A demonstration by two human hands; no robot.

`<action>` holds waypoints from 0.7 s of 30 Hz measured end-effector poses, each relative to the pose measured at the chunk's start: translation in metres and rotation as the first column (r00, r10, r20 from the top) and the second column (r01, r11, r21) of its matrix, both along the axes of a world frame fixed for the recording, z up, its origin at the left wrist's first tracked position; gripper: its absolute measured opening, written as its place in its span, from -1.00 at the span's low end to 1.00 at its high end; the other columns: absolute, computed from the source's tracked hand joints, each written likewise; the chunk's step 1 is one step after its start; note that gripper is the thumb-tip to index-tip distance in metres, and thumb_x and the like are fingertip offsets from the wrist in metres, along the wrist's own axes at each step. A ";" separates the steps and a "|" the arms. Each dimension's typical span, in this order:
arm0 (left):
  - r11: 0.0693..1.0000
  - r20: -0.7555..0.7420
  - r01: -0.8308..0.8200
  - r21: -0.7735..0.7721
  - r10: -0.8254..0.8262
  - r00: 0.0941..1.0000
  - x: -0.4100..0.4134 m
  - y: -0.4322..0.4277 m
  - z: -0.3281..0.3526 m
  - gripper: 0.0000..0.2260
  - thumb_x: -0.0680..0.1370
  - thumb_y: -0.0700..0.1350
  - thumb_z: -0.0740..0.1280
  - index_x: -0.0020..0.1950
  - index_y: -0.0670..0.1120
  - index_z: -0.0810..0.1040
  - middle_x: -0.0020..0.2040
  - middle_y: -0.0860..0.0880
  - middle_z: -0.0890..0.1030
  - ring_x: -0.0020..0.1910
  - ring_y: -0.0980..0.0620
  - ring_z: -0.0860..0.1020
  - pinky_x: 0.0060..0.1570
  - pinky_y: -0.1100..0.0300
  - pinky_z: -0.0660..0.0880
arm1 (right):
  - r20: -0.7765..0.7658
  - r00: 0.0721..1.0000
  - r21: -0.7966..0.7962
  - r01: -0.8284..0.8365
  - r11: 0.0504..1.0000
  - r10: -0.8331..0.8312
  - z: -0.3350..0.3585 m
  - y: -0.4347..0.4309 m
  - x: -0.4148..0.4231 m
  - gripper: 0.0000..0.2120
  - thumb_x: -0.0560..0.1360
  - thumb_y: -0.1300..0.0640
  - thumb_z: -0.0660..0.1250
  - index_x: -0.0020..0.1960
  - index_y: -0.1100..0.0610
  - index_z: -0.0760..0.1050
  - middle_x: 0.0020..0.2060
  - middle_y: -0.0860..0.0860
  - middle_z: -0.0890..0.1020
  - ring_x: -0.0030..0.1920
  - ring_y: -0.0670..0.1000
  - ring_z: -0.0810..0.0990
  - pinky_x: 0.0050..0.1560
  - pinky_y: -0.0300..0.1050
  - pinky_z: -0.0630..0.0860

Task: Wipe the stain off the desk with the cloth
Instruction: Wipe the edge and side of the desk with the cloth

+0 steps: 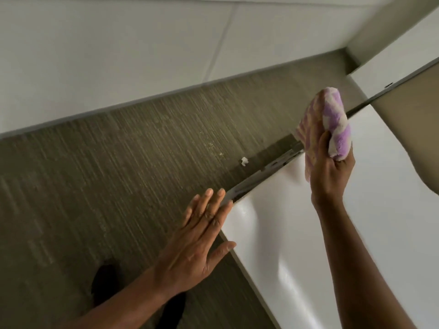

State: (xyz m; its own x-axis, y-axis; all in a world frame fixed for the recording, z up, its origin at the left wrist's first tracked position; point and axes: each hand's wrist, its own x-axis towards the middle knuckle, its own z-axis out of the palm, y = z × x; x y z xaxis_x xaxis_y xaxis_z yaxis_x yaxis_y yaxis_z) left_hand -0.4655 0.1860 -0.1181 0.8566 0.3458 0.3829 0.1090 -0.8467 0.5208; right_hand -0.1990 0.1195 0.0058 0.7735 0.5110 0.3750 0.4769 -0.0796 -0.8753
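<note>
While the right hand (332, 172) is raised above the white table (308, 245), its fingers are curled shut around a bunched cloth (325, 124), fluffy and patterned in purple and pale cream. That cloth sticks up past the fingertips and hangs clear of the tabletop, near the table's far edge, not touching the surface. The left hand (197, 243) is spread flat and open with nothing in it, fingers together and pointing away from the body, thumb angled out over the near corner of the table; whether the palm rests on that corner or hovers just off it cannot be told. No stain can be made out on the glossy tabletop, which shows only soft reflections. Beyond the table's left edge lies a grey-brown striped carpet (118, 174), with a small white scrap (244, 160) on it close to the table's dark metal rail (273, 166). A dark shoe (104, 281) shows on the carpet below the left forearm. A pale wall (118, 55) runs across the top, and a beige panel (415, 127) stands at the right.
</note>
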 end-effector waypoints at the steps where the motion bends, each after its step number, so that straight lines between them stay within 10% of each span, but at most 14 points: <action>1: 1.000 0.004 -0.002 -0.012 0.002 1.000 0.002 0.003 -0.001 -0.34 0.70 0.20 0.15 0.65 -0.20 0.14 0.69 -0.18 0.09 0.68 -0.17 0.03 0.65 -0.06 -0.01 | 0.013 1.000 -0.028 0.008 1.000 -0.008 -0.005 0.001 0.004 -0.57 0.72 0.20 0.12 0.58 0.22 0.22 0.50 0.12 0.42 0.50 0.12 0.41 0.47 0.19 0.40; 7: 1.000 0.044 0.007 -0.011 -0.007 0.999 0.007 0.007 -0.011 -0.34 0.70 0.22 0.09 0.65 -0.19 0.15 0.69 -0.17 0.08 0.67 -0.17 0.04 0.65 -0.04 -0.05 | 0.049 0.985 -0.119 0.170 0.978 -0.166 0.000 0.010 0.009 -0.21 0.53 -0.38 0.22 0.53 0.16 0.31 0.38 -0.01 0.51 0.46 0.09 0.44 0.45 0.09 0.42; 13: 0.995 0.112 0.091 0.039 -0.095 0.989 0.011 -0.002 -0.016 -0.48 0.74 0.03 0.11 0.65 -0.18 0.18 0.68 -0.17 0.14 0.66 -0.20 0.12 0.64 -0.11 0.02 | 0.406 0.908 -0.500 0.319 0.805 -0.107 -0.011 -0.017 0.053 -0.46 0.59 0.29 0.20 0.54 0.04 0.29 0.48 -0.03 0.43 0.48 0.00 0.40 0.44 0.16 0.40; 21: 0.980 0.148 0.199 0.015 -0.199 0.969 0.015 0.000 -0.017 -0.52 0.71 -0.04 0.13 0.62 -0.16 0.27 0.67 -0.14 0.18 0.66 -0.17 0.13 0.64 -0.10 -0.01 | 0.673 0.738 -0.530 0.529 0.663 -0.051 -0.011 -0.019 0.081 -0.58 0.61 0.10 0.21 0.44 0.17 0.38 0.39 0.14 0.52 0.41 0.26 0.45 0.29 0.33 0.43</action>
